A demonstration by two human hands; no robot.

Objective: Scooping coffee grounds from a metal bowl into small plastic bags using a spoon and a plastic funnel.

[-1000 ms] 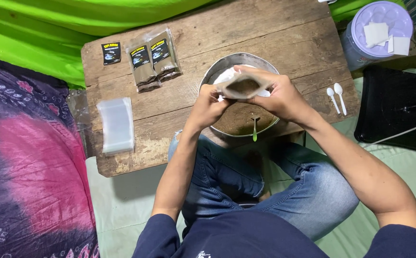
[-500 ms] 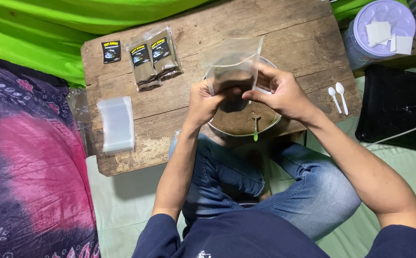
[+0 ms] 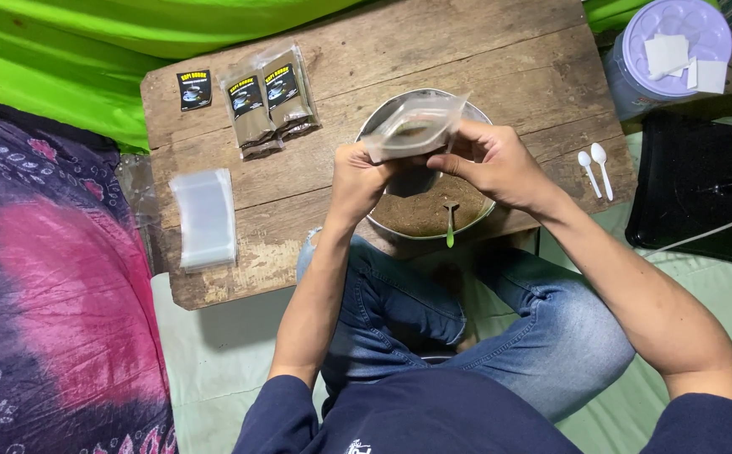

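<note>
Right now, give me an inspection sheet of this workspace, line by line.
Surface: worn wooden board, paint flaking at its near edge.
Job's things: small clear pouch with a little brown powder, held over a metal bowl of brown powder; green spoon stands in the bowl.
Clutter: filled labelled pouches, stack of empty clear bags, two white spoons.
Grippers: left hand and right hand pinch the pouch's lower edge.
Cables: white cable across a black tray.
Surroundings: green cloth, pink patterned fabric, lilac-lidded tub.
</note>
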